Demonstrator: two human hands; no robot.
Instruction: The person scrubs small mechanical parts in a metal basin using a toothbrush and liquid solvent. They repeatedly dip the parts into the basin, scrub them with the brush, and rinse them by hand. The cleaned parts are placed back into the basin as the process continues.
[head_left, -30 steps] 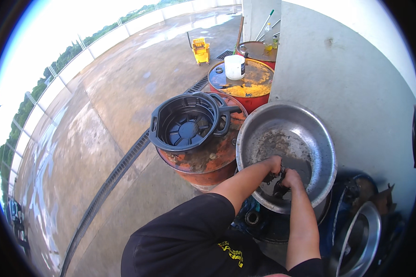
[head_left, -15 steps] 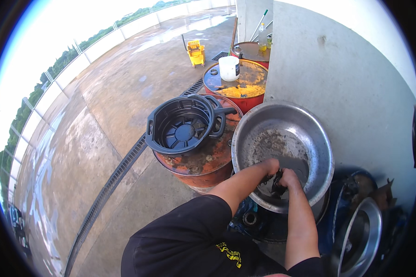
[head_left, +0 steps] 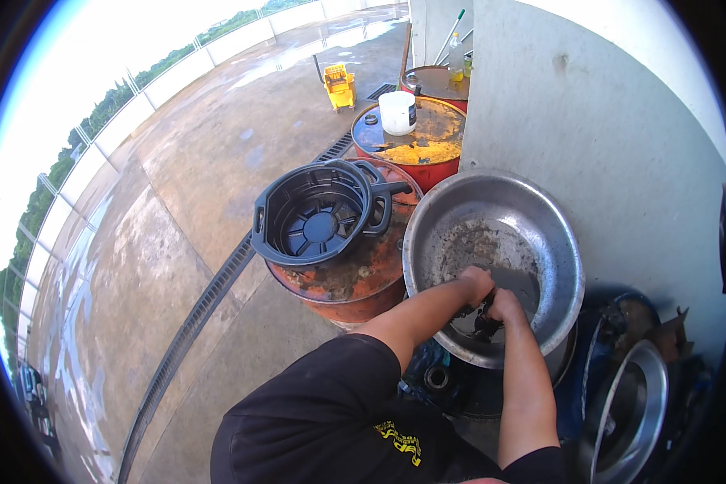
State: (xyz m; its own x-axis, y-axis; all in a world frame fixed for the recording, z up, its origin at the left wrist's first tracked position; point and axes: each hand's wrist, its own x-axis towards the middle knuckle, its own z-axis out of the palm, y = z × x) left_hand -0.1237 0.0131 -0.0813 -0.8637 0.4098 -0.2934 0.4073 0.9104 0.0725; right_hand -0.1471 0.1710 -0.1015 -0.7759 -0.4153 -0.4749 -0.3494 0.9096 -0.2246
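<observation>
Both my hands are close together over the near part of a large round metal basin (head_left: 427,234), with dark liquid and grime on its bottom. A limp black clump, like a soaked rag (head_left: 486,323), hangs between them; its exact kind is hard to make out. My left hand (head_left: 477,284) is closed at its upper left side, knuckles upward. On the other side my right hand (head_left: 504,306) grips it too, with the fingers mostly turned out of sight. The clump's lower end hangs close to the basin's near wall.
Left of the basin, a black plastic drain pan (head_left: 278,254) rests on a rusty orange drum (head_left: 355,302). Behind stand a red drum (head_left: 444,149) bearing a white tub (head_left: 398,113), and a yellow mop bucket (head_left: 340,87). A grey wall (head_left: 589,153) rises at right; another metal basin (head_left: 657,387) leans below.
My left hand has shifted slightly up and to the right, my right hand slightly up. The black clump is still between them. The view has tilted a little.
</observation>
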